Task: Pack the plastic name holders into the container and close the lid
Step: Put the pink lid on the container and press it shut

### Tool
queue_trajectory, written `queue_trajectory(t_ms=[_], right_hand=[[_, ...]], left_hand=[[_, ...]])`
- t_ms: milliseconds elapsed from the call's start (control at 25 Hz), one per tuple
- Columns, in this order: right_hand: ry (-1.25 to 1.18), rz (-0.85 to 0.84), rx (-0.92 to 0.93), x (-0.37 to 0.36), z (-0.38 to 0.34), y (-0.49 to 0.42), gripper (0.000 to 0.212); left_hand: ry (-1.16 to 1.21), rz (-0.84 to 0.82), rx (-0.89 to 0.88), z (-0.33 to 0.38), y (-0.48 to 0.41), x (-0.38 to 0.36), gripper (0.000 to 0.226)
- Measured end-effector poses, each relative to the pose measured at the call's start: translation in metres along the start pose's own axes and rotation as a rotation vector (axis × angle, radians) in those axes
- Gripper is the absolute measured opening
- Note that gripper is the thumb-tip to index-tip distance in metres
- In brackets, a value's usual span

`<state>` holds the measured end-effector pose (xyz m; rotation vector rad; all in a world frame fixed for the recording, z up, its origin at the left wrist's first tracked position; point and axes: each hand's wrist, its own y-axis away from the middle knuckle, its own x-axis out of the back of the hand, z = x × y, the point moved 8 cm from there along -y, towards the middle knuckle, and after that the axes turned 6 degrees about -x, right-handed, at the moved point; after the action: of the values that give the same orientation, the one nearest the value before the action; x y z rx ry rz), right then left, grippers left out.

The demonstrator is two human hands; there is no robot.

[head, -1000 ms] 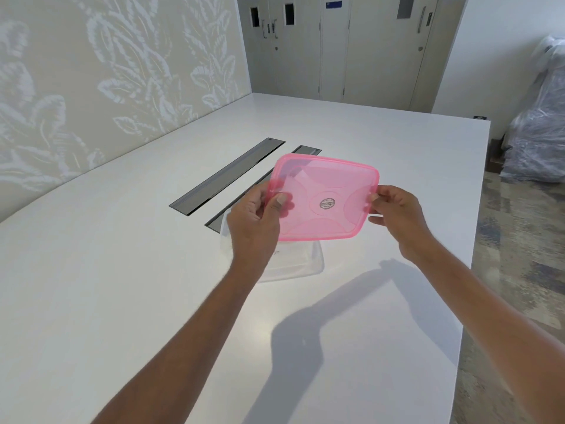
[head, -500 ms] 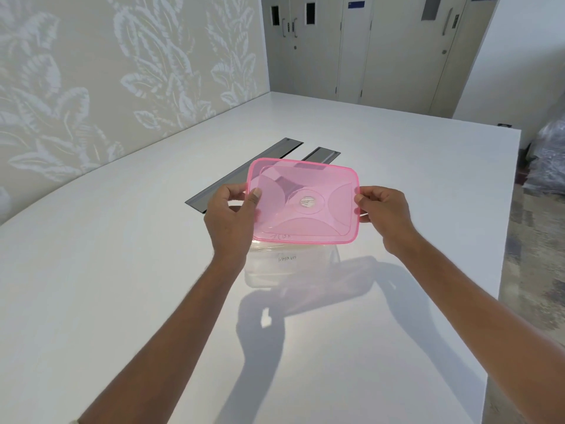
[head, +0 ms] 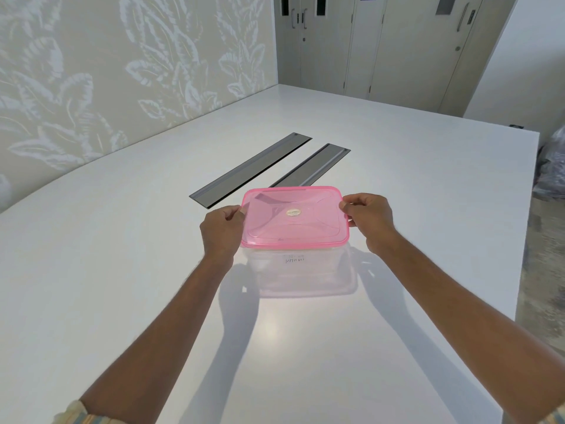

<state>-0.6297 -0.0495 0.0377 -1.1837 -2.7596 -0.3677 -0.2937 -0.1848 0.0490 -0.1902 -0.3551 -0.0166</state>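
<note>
Both arms extend forward toward the centre of the frame. The left hand [head: 222, 230] pinches the left edge of the pink lid [head: 294, 217]; the right hand [head: 368, 216] pinches its right edge. The lid sits level on the clear container [head: 301, 270], at mid-frame on the white table [head: 122, 270].

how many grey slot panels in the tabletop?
2. The left slot panel lies nearer the patterned wall; the right slot panel runs beside it, its near end hidden behind the pink lid. No others show on the table.
</note>
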Motion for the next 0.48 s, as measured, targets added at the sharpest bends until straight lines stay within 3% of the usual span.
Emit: queue_trajectory(t_ms=[120,480], right_hand=[[0.046,-0.023,-0.030,-0.009,0.007,-0.004,0.014],[0.150,-0.016,-0.013,-0.016,0.015,-0.009,0.013]], left_hand=[[-0.033,-0.031,0.012,-0.014,-0.005,-0.005,0.020],[-0.061,-0.030,0.063,-0.040,-0.004,-0.012,0.015]])
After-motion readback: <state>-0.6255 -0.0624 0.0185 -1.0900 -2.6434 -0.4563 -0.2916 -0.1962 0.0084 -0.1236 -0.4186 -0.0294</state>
